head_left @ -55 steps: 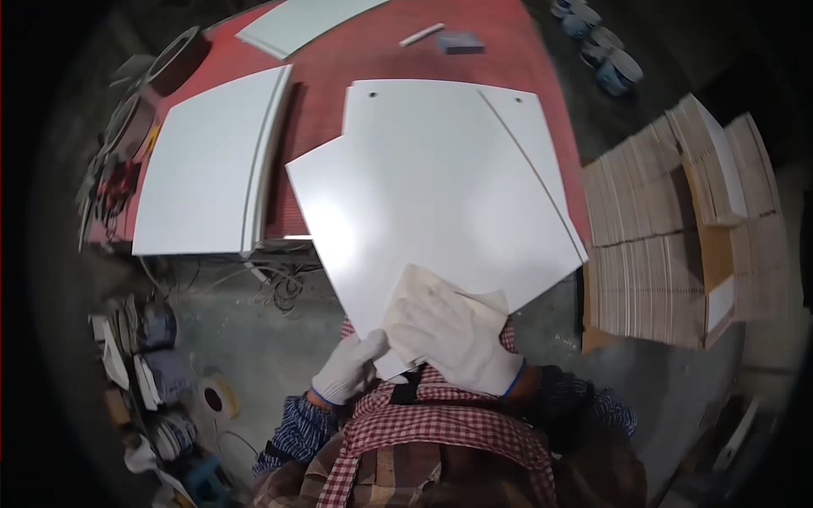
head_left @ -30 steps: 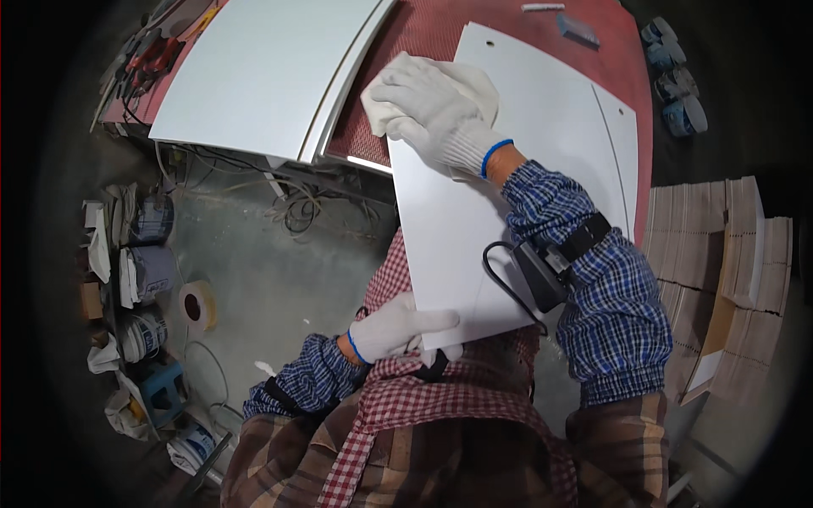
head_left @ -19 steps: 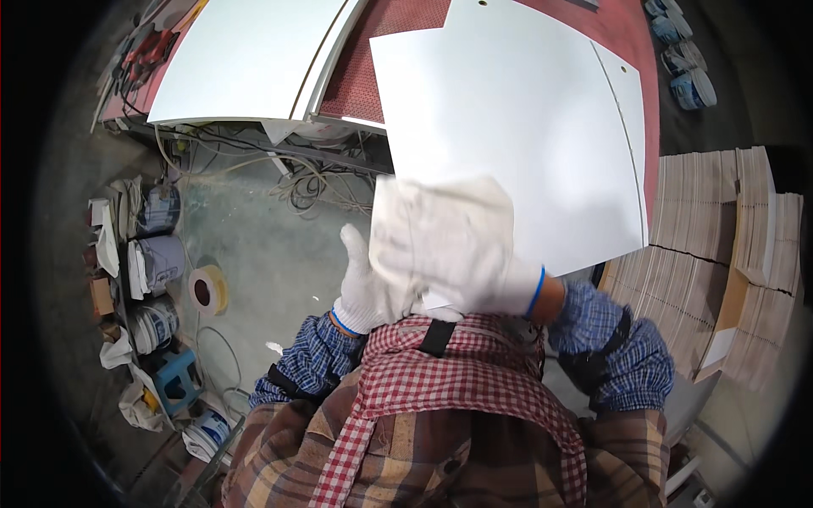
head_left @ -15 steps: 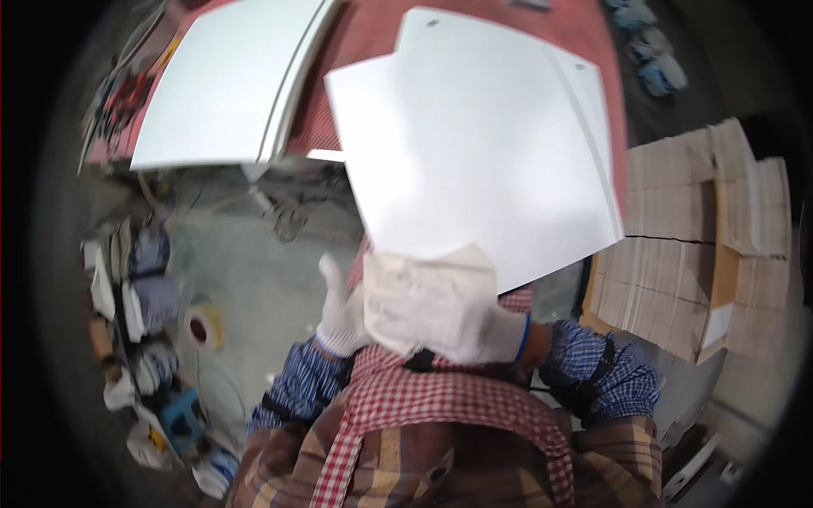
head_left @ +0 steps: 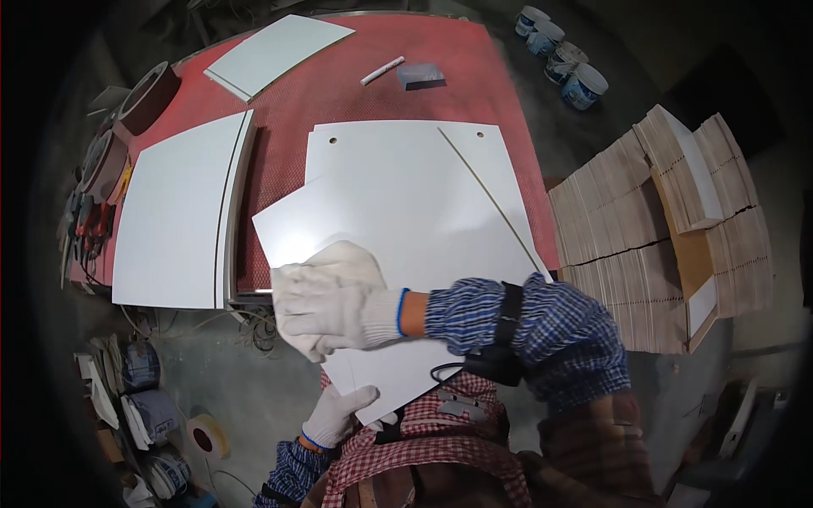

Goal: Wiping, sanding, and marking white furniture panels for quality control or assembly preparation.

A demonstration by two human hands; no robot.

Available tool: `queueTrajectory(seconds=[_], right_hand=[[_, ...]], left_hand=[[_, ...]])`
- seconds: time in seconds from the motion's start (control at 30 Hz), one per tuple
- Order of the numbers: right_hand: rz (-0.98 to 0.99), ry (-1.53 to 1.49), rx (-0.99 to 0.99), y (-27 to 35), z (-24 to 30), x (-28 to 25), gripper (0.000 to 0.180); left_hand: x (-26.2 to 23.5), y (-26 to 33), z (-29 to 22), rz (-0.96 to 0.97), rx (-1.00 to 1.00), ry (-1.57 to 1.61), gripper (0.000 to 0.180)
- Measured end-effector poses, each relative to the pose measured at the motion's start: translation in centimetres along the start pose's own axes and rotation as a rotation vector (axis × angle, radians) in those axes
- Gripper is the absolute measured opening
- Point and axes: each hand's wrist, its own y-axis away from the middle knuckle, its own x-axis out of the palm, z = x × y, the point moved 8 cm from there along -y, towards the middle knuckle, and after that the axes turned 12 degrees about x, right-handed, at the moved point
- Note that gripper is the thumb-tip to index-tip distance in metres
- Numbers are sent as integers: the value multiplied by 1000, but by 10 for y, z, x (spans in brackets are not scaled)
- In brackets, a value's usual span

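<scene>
Holding a cream cloth (head_left: 351, 261) against the left edge of the upper white panel (head_left: 406, 224), the gloved right hand (head_left: 339, 317) lies over the fabric; the gloved left hand (head_left: 337, 415), apart from the right, clamps the panel's near corner, thumb on the top face; the panel sits aslant on a lower white panel (head_left: 501, 169) with two visible holes, both upon the red table (head_left: 339, 93), and overhangs the table's near edge; at the table's left lies a stack of white boards (head_left: 176, 216); toward its far side lie a white stick (head_left: 383, 71) and a grey block (head_left: 421, 77); stacked pale-brown sheets (head_left: 622, 212) stand just right of the table; four tubs (head_left: 584, 86) stand beyond its far right corner.
</scene>
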Motion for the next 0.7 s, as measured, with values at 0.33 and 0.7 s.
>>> queueTrajectory(seconds=[0.33,0.7], right_hand=[[-258,372,399,-12,-176,-68,13],[-324,329,971,230,-109,-119,55]], left_hand=[[3,0,0,0,-33,2,45],[0,-3,7,30,27,15,51]])
